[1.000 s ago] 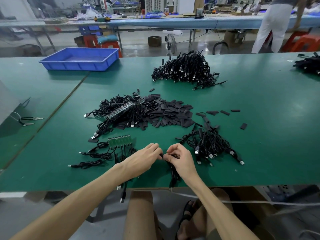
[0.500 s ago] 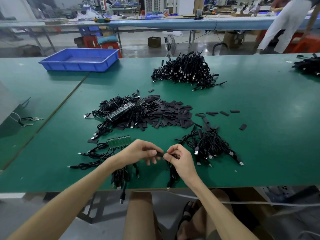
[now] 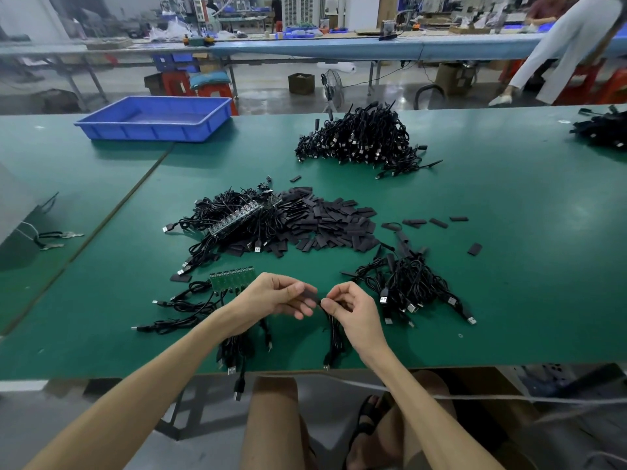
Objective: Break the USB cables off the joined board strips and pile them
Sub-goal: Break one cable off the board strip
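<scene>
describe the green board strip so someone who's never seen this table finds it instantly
On the green-topped workbench, look at the near edge just left of the person's left hand. There lies a short bright green strip of joined circuit boards, black cables trailing from it. The dark board strip in the cable heap beyond is longer and not green.

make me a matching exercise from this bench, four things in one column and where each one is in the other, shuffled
Things
1. blue tray
2. green board strip
3. largest cable pile
4. single cable

Places
a. pinched by the right hand, trailing to the near edge
b. far left of the green table
c. just beyond the left hand, which pinches a flat black piece
d. far side, around the middle

Pairs: 1-b, 2-c, 3-d, 4-a
</scene>
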`<state>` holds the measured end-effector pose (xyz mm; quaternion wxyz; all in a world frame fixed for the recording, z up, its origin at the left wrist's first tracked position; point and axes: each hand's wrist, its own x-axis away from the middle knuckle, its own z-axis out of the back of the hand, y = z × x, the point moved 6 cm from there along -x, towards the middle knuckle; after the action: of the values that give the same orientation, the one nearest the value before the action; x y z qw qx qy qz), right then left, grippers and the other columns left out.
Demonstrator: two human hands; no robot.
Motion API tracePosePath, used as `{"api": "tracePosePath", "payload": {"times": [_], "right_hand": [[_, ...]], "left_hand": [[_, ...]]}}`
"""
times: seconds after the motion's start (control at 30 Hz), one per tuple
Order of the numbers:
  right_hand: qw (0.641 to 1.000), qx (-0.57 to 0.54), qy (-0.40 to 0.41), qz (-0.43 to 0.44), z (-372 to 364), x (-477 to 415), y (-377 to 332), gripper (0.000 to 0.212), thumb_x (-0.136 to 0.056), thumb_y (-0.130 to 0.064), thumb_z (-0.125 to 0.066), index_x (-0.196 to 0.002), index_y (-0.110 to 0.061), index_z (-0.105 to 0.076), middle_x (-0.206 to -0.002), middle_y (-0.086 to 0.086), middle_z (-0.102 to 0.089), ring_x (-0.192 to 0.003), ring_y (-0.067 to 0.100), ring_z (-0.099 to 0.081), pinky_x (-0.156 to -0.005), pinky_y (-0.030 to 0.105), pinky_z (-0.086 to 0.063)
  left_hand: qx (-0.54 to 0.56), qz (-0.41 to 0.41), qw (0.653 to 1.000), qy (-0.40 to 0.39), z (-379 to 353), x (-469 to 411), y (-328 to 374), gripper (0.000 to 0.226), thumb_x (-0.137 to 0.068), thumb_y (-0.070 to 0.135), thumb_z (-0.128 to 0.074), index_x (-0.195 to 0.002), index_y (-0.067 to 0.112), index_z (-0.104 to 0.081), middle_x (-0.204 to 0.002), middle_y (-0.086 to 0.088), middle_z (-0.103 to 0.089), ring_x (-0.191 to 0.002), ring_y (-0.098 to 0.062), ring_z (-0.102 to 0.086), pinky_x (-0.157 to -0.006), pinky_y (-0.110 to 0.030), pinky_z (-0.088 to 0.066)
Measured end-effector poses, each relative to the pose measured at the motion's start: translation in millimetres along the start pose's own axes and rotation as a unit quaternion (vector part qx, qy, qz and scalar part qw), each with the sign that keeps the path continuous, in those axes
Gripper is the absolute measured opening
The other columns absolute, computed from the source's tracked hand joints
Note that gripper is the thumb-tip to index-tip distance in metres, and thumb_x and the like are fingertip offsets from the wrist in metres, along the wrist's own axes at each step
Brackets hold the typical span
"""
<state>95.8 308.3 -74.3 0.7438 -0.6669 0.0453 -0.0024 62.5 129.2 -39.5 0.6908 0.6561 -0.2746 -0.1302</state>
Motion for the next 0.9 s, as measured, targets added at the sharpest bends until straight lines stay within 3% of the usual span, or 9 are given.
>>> {"api": "tracePosePath", "payload": {"times": [0.1, 0.17, 0.3, 0.4, 0.53, 0.6, 0.73, 0.8, 0.9], "right_hand": [[0.999, -0.026, 0.043, -0.007, 5.0, 1.0, 3.0, 0.014, -0.092, -0.021, -0.077, -0.098, -0.019, -0.065, -0.091, -0.006, -0.072, -0.089, 0.009, -0.069, -0.082, 0.025, -0.055], [0.996, -0.048, 0.070, -0.018, 9.3, 0.9, 6.0, 0.015, -0.094, -0.022, -0.076, -0.102, -0.019, -0.064, -0.094, -0.002, -0.072, -0.091, 0.009, -0.069, -0.082, 0.025, -0.054], [0.994, -0.051, 0.090, -0.030, 12.3, 0.8, 8.6, 0.017, -0.095, -0.025, -0.074, -0.105, -0.022, -0.062, -0.101, 0.003, -0.070, -0.093, 0.010, -0.068, -0.085, 0.028, -0.055], [0.992, -0.065, 0.101, -0.040, 13.7, 1.0, 9.6, 0.012, -0.100, -0.032, -0.066, -0.106, -0.022, -0.063, -0.101, 0.002, -0.070, -0.092, 0.008, -0.066, -0.083, 0.031, -0.055], [0.988, -0.091, 0.110, -0.055, 13.8, -0.4, 10.5, 0.019, -0.111, -0.022, -0.044, -0.108, -0.018, -0.062, -0.097, 0.005, -0.070, -0.085, 0.015, -0.068, -0.071, 0.031, -0.057], [0.994, -0.052, 0.082, -0.045, 6.7, -1.0, 7.2, 0.016, -0.110, -0.012, -0.045, -0.108, -0.016, -0.060, -0.097, 0.006, -0.071, -0.084, 0.015, -0.069, -0.068, 0.028, -0.056], [0.996, 0.080, 0.022, -0.021, -3.6, -1.4, 1.7, 0.009, -0.104, -0.017, -0.056, -0.112, -0.021, -0.059, -0.092, -0.005, -0.074, -0.079, 0.004, -0.070, -0.075, 0.022, -0.054], [0.996, 0.087, 0.011, -0.017, -3.3, 0.9, 0.5, 0.014, -0.103, -0.018, -0.058, -0.117, -0.020, -0.057, -0.093, -0.007, -0.074, -0.080, 0.002, -0.069, -0.075, 0.018, -0.052], [0.997, 0.078, 0.006, -0.021, -1.6, 3.5, 1.8, 0.018, -0.102, -0.018, -0.058, -0.120, -0.017, -0.056, -0.092, -0.007, -0.074, -0.082, 0.003, -0.069, -0.071, 0.018, -0.051]], "left_hand": [[0.034, 0.026, 0.999, 0.028, -7.9, -0.1, -6.4, 0.036, -0.102, 0.027, -0.055, -0.122, -0.002, -0.065, -0.113, -0.020, -0.073, -0.102, -0.032, -0.071, -0.088, -0.035, -0.059], [-0.023, 0.040, 0.999, 0.011, -19.1, -1.2, -13.0, 0.033, -0.100, 0.023, -0.062, -0.124, 0.001, -0.063, -0.113, -0.014, -0.074, -0.103, -0.027, -0.072, -0.088, -0.035, -0.060], [-0.258, 0.010, 0.966, 0.000, -41.9, -11.1, -13.4, 0.023, -0.094, 0.024, -0.073, -0.108, 0.006, -0.068, -0.090, -0.001, -0.074, -0.071, -0.014, -0.069, -0.061, -0.028, -0.055], [-0.336, 0.015, 0.942, -0.013, -46.7, -20.5, -2.9, 0.015, -0.093, 0.024, -0.073, -0.087, 0.011, -0.066, -0.073, 0.004, -0.068, -0.056, -0.017, -0.065, -0.055, -0.026, -0.053], [-0.305, 0.019, 0.952, 0.018, -34.1, -34.1, 37.2, 0.011, -0.094, 0.021, -0.071, -0.096, 0.010, -0.072, -0.087, -0.006, -0.074, -0.063, -0.006, -0.065, -0.063, -0.021, -0.056], [-0.270, -0.014, 0.962, 0.048, -35.4, -45.0, 64.1, 0.015, -0.094, 0.020, -0.071, -0.099, 0.006, -0.072, -0.092, -0.007, -0.075, -0.067, -0.006, -0.068, -0.066, -0.020, -0.057], [-0.243, -0.028, 0.969, 0.035, -71.7, -74.8, 87.2, 0.024, -0.094, 0.023, -0.072, -0.098, -0.001, -0.070, -0.087, -0.012, -0.075, -0.073, -0.015, -0.071, -0.070, -0.027, -0.061], [-0.224, -0.020, 0.974, 0.027, -93.7, -88.8, 86.4, 0.028, -0.095, 0.023, -0.071, -0.101, -0.004, -0.070, -0.084, -0.011, -0.074, -0.070, -0.016, -0.071, -0.068, -0.026, -0.061], [-0.209, -0.011, 0.977, 0.029, -114.0, -101.8, 78.8, 0.033, -0.098, 0.023, -0.066, -0.111, -0.007, -0.068, -0.097, -0.018, -0.075, -0.084, -0.026, -0.075, -0.079, -0.035, -0.063]]}}
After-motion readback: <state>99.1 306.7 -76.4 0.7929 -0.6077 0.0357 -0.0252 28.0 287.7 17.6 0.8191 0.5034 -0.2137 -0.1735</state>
